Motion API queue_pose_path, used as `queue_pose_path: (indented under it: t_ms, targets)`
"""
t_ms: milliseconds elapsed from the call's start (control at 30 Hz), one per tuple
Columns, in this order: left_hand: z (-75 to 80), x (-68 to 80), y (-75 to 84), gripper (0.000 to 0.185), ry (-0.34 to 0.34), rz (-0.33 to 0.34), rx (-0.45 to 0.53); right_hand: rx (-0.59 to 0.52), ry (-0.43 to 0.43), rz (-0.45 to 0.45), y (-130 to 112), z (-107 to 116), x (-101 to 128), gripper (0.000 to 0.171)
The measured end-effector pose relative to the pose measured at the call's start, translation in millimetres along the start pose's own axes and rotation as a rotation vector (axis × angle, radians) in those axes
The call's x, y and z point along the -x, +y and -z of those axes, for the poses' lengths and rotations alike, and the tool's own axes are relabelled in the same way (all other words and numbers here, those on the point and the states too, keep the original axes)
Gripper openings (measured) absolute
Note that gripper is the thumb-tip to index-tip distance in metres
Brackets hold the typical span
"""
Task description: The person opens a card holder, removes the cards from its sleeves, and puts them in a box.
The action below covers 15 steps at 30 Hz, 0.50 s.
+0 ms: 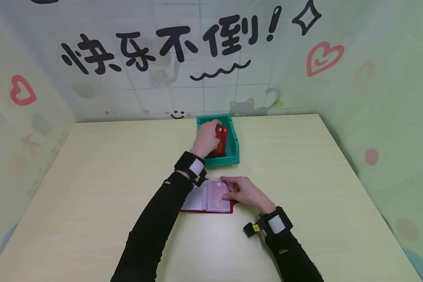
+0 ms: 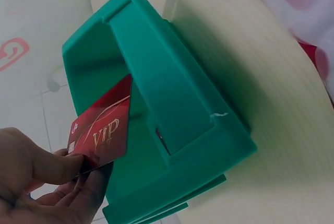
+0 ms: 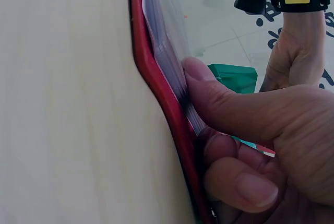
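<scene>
Head view: the left hand [image 1: 206, 139] sits in the green bin [image 1: 234, 141], upper centre of the frame, just above the card holder. Its fingers are curled and closed on a red VIP card [image 1: 221, 138].

Left wrist view: thumb and fingers [image 2: 52, 169] pinch the lower left corner of the red VIP card [image 2: 102, 132], lower left of the frame. The card is tilted, its upper corner up against the inner wall of the green bin [image 2: 172, 98]. Gold "VIP" lettering faces the camera. A second red edge shows deeper inside the bin, centre of the frame; what it is cannot be told.

Head view: the right hand [image 1: 244, 191] rests on the open card holder [image 1: 208, 197], centre of the frame, lying flat on the tabletop [image 1: 91, 176]. The holder has a red cover and clear plastic sleeves; a pale pink card shows under the top sleeve. The hand lies on the holder's right edge.

Right wrist view: the thumb [image 3: 229, 104] presses on the stack of clear sleeves while curled fingers [image 3: 245, 182] wrap the red cover of the card holder [image 3: 162, 83] from below, so the holder's edge is pinched between them. The holder runs from top centre down to lower centre of the frame.

Both forearms wear black sleeves with wrist-mounted camera straps.
</scene>
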<state>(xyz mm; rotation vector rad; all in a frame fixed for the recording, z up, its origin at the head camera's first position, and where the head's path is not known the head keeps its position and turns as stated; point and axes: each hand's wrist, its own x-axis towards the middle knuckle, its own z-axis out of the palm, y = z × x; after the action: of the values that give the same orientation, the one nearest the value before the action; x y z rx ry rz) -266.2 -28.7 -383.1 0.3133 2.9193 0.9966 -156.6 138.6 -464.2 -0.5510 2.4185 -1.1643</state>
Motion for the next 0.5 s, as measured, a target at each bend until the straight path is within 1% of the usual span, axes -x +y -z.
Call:
queue_pose_path:
  t_ms: [200,267,400,500]
  targets:
    - [-14.1,-1.8,-1.5,0.044,-0.03,0.016,-0.108,0.003,-0.002,-0.001,-1,0,0,0.062]
    - [-18.6,-0.9,-0.4,0.042,-0.041,0.024,-0.131,0.002,-0.001,0.0,-1,0,0,0.062]
    - [-26.1,0.8,3.6,0.036,-0.045,0.016,-0.187,-0.003,-0.001,0.004,-1,0,0,0.062]
    - [-31.1,1.5,6.2,0.029,-0.046,-0.002,-0.252,-0.006,-0.003,0.01,-1,0,0,0.062]
